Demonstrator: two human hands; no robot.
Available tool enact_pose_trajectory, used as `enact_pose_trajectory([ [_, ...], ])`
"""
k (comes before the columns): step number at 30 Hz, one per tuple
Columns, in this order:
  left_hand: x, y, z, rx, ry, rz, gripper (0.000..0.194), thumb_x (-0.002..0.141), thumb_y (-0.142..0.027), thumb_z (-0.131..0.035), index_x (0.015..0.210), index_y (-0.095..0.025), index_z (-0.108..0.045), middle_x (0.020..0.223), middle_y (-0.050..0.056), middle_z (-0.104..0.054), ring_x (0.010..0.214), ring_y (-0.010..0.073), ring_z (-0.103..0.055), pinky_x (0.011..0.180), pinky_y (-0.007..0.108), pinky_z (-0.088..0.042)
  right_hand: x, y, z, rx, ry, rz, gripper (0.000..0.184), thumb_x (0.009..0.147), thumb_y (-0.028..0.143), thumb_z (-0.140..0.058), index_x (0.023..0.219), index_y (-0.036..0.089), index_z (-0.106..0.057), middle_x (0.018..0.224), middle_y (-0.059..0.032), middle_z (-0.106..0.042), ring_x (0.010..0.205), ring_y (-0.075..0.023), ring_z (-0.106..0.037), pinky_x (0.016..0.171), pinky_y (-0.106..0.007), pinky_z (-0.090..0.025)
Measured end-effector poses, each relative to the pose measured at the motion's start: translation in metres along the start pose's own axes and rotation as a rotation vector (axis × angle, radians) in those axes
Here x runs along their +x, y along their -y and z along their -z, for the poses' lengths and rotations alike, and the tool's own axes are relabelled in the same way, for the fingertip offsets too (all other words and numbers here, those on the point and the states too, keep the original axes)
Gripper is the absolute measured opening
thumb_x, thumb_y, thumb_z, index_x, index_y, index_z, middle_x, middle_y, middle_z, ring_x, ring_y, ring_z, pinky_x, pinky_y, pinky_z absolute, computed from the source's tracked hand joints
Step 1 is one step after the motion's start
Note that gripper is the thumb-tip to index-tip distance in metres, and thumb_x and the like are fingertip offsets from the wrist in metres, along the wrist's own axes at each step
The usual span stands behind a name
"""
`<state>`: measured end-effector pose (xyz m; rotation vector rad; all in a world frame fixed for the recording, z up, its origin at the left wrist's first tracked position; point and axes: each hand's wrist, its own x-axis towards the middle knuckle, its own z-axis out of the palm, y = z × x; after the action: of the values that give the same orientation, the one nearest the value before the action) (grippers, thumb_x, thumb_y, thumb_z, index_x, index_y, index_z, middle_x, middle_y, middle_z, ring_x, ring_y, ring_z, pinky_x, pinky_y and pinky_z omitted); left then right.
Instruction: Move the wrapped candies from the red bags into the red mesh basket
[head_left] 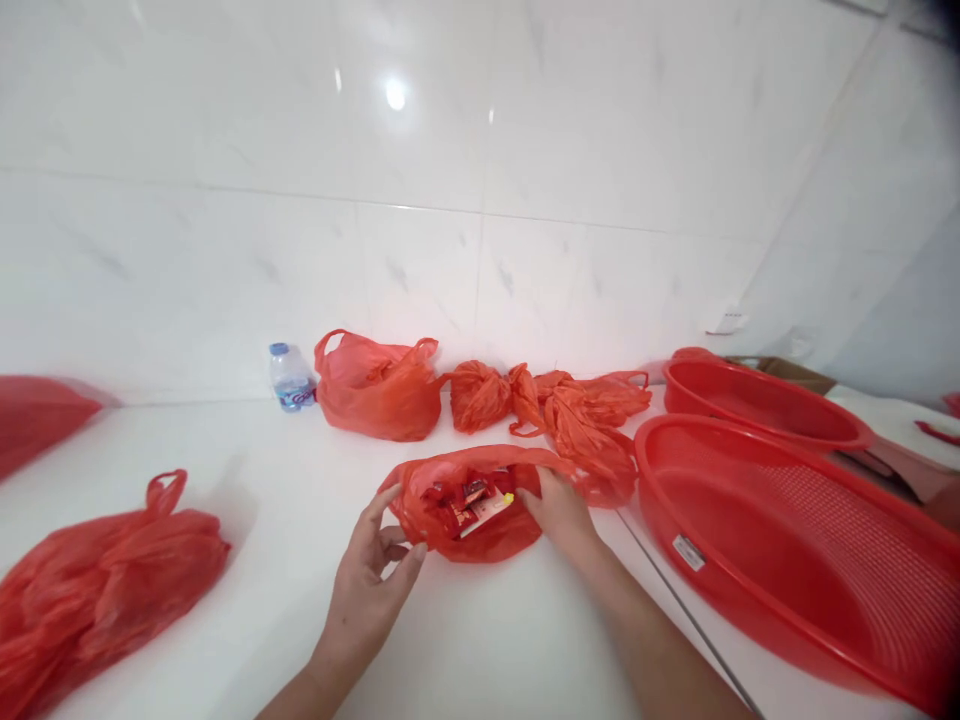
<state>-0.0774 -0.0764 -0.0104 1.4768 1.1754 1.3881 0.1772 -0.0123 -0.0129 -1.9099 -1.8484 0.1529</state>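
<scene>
Holds a red plastic bag (495, 548) open, stretched sideways between left hand (361, 590) and right hand (564, 515), apparently gripping its rim with both, with printed packets (463, 515) nearer the right.

Bright, Cool Light With Wide-Angle Distortion

A round glare spot and small streaks reflect off the glossy wall tiles (420, 130); soft shadows fall on the white tabletop (277, 480). Edges look stretched, the upper right corner darkens, and detail is slightly soft.
</scene>
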Motion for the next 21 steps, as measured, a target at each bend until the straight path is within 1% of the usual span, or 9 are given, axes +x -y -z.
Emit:
enact_pose_trajectory([
  [3, 0.013, -0.006, -0.002, -0.046, -0.046, -0.038, 0.068, 0.075, -0.042, -0.068, 0.134, -0.029, -0.037, 0.128, 0.009, -0.052, 0.085, 0.0186, -0.062, 0.079, 0.038, -0.055, 0.000, 0.000, 0.005, 0.053, 0.002, -0.056, 0.038, 0.085, 0.031, -0.052, 0.120, 0.016, -0.053, 0.115, -0.0123, -0.064, 0.107, -0.0255, -0.060, 0.087, -0.035, -0.044],
  [6, 0.032, -0.023, -0.011, -0.037, -0.075, -0.049, 0.065, 0.074, -0.046, -0.068, 0.129, -0.026, -0.041, 0.132, 0.009, -0.049, 0.088, 0.0189, -0.063, 0.077, 0.036, -0.056, -0.004, 0.003, 0.013, 0.118, 0.011, -0.062, 0.033, 0.083, 0.030, -0.052, 0.113, 0.018, -0.055, 0.111, -0.0102, -0.066, 0.102, -0.0243, -0.062, 0.085, -0.034, -0.045],
  [8, 0.047, -0.043, -0.018, -0.024, -0.089, -0.075, 0.061, 0.075, -0.044, -0.068, 0.127, -0.026, -0.041, 0.133, 0.010, -0.047, 0.093, 0.0194, -0.063, 0.081, 0.036, -0.055, -0.007, 0.004, 0.020, 0.166, -0.017, -0.040, 0.033, 0.083, 0.029, -0.052, 0.114, 0.017, -0.055, 0.111, -0.0098, -0.066, 0.102, -0.0240, -0.061, 0.086, -0.033, -0.045],
  [11, 0.064, -0.083, -0.027, -0.065, -0.104, -0.203, 0.062, 0.074, -0.037, -0.070, 0.128, -0.029, -0.039, 0.142, 0.009, -0.039, 0.091, 0.0163, -0.064, 0.085, 0.035, -0.053, -0.013, 0.005, 0.031, 0.187, -0.213, -0.008, 0.041, 0.087, 0.029, -0.046, 0.126, 0.015, -0.048, 0.124, -0.0134, -0.059, 0.117, -0.0262, -0.054, 0.093, -0.035, -0.043],
  [13, 0.069, -0.108, -0.032, -0.119, -0.078, -0.311, 0.064, 0.073, -0.034, -0.071, 0.129, -0.033, -0.038, 0.145, 0.007, -0.036, 0.092, 0.0162, -0.064, 0.083, 0.033, -0.053, -0.015, 0.004, 0.038, 0.177, -0.369, 0.000, 0.045, 0.090, 0.030, -0.041, 0.132, 0.013, -0.044, 0.133, -0.0155, -0.052, 0.126, -0.0271, -0.045, 0.100, -0.036, -0.038],
  [14, 0.069, -0.118, -0.033, -0.133, -0.056, -0.349, 0.063, 0.073, -0.033, -0.071, 0.128, -0.033, -0.039, 0.146, 0.007, -0.036, 0.096, 0.0171, -0.063, 0.083, 0.032, -0.054, -0.016, 0.004, 0.041, 0.182, -0.399, -0.003, 0.046, 0.091, 0.031, -0.040, 0.132, 0.013, -0.043, 0.132, -0.0157, -0.052, 0.126, -0.0270, -0.045, 0.100, -0.036, -0.038],
  [17, 0.065, -0.127, -0.035, -0.106, 0.008, -0.343, 0.058, 0.073, -0.034, -0.070, 0.125, -0.031, -0.044, 0.145, 0.006, -0.039, 0.102, 0.0195, -0.061, 0.080, 0.030, -0.055, -0.016, 0.000, 0.045, 0.240, -0.299, -0.017, 0.046, 0.090, 0.030, -0.041, 0.133, 0.015, -0.043, 0.113, -0.0127, -0.064, 0.105, -0.0252, -0.059, 0.087, -0.035, -0.045],
  [19, 0.060, -0.120, -0.031, -0.047, -0.003, -0.252, 0.058, 0.071, -0.035, -0.072, 0.123, -0.029, -0.046, 0.140, 0.007, -0.044, 0.095, 0.0184, -0.062, 0.074, 0.028, -0.055, -0.015, -0.003, 0.044, 0.249, -0.187, -0.015, 0.049, 0.088, 0.029, -0.045, 0.135, 0.017, -0.041, 0.101, -0.0100, -0.067, 0.093, -0.0240, -0.063, 0.081, -0.034, -0.046],
  [21, 0.055, -0.107, -0.025, 0.042, -0.049, -0.160, 0.059, 0.070, -0.037, -0.072, 0.123, -0.026, -0.047, 0.134, 0.008, -0.049, 0.088, 0.0166, -0.063, 0.068, 0.027, -0.055, -0.015, -0.005, 0.042, 0.231, -0.131, 0.005, 0.055, 0.084, 0.028, -0.050, 0.137, 0.018, -0.039, 0.107, -0.0099, -0.066, 0.097, -0.0245, -0.062, 0.081, -0.034, -0.045],
])
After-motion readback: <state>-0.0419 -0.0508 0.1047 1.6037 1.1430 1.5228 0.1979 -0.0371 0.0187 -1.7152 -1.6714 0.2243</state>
